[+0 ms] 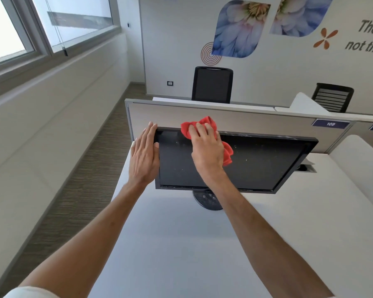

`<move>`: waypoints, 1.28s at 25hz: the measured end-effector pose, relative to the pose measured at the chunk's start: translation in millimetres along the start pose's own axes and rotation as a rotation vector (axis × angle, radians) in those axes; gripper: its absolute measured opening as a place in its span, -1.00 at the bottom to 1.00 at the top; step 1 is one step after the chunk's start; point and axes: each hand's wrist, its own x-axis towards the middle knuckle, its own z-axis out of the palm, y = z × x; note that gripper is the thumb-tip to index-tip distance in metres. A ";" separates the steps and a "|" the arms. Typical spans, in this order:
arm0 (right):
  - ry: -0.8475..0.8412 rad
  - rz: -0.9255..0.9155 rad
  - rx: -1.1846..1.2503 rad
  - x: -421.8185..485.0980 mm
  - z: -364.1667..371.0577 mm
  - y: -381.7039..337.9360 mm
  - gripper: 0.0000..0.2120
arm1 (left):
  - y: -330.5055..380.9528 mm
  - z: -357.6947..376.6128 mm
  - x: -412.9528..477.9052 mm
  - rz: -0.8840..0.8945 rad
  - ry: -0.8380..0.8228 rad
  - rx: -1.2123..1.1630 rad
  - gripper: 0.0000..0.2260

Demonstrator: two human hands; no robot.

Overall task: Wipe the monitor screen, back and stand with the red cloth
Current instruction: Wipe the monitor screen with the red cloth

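Head view, right hand pressing red cloth on monitor

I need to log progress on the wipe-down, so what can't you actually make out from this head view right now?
- Back of the monitor: faces away from the head camera, hidden by the screen itself.
- Stand: only part of the base shows; the neck is behind the screen's lower edge.
- Red cloth: its middle is covered by the right hand.
- Left hand: lies along the screen's left edge; its palm is unseen.
- Wall lettering: cut off by the right frame edge.
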 end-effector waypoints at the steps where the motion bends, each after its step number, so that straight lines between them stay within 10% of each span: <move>1: -0.003 0.048 -0.032 2.4 -4.7 9.1 -0.48 | 3.0 1.0 -0.1 -0.016 0.005 -0.014 -0.51; 32: -0.085 -0.114 0.076 -2.1 -10.5 -7.2 -0.38 | 37.9 30.8 17.1 -0.011 0.129 0.099 -0.58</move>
